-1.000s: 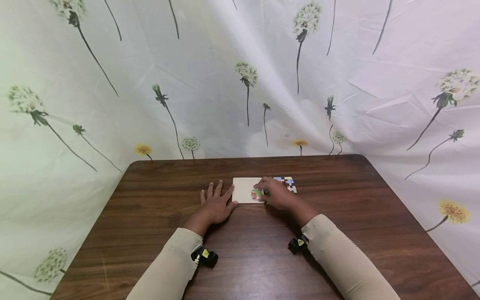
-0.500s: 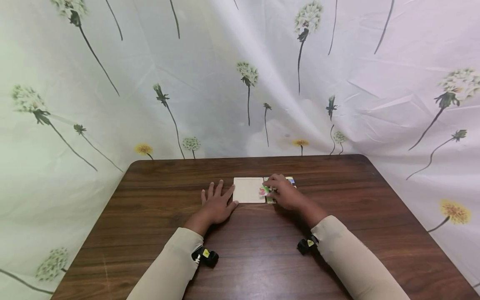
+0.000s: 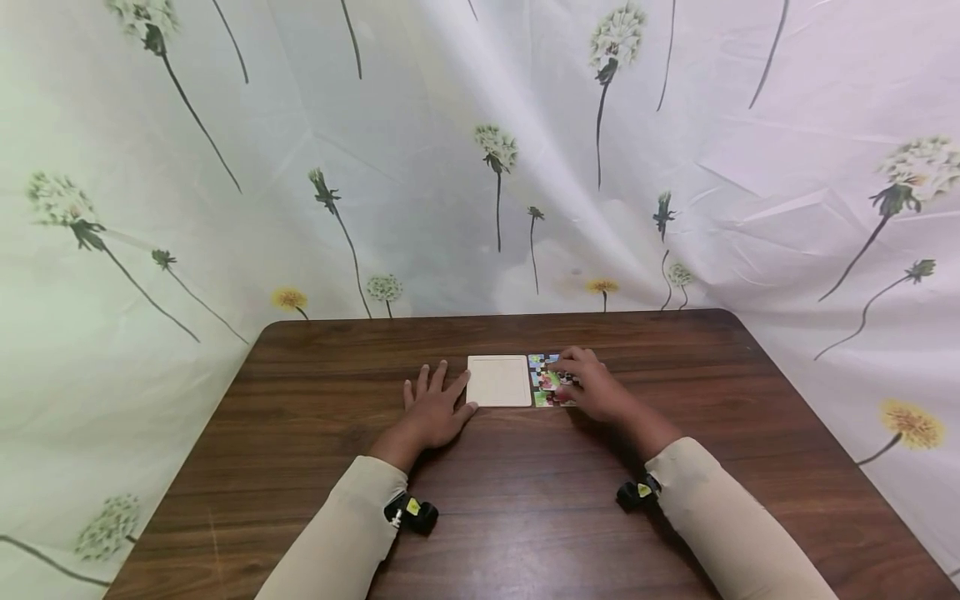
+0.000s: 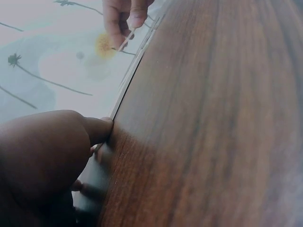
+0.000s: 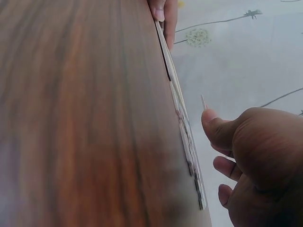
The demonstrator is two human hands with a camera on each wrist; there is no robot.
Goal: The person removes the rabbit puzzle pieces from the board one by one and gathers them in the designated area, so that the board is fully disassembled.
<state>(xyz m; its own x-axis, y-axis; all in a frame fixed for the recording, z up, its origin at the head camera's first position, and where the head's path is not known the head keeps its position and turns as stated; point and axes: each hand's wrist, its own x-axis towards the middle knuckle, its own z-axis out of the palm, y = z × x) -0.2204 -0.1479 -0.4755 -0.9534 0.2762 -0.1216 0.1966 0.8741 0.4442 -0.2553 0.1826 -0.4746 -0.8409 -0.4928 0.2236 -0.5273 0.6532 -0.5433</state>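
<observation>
My left hand [image 3: 433, 415] lies with spread fingers on the table, thumb and forefinger touching the left edge of a pale square puzzle tray [image 3: 498, 382]. Over a group of colourful jigsaw pieces [image 3: 540, 399] to the right of the tray, my right hand [image 3: 598, 392] pinches one jigsaw piece between thumb and fingers. That held piece [image 4: 126, 40] appears thin and edge-on in the left wrist view, raised off the table. In the right wrist view, the held piece [image 5: 203, 101] pokes out past the thumb tip. The right hand hides part of the group.
A dark wood-grain table [image 3: 517, 517] extends around both hands. Behind it hangs a pale cloth backdrop [image 3: 420, 167] printed with dandelions, close to the table's back edge. Small black wrist cameras [image 3: 417, 515] are strapped at both sleeves.
The right hand has carried the pinched jigsaw piece rightward from over the tray to over the group, baring the tray and the group's left pieces. The left hand stays in place.
</observation>
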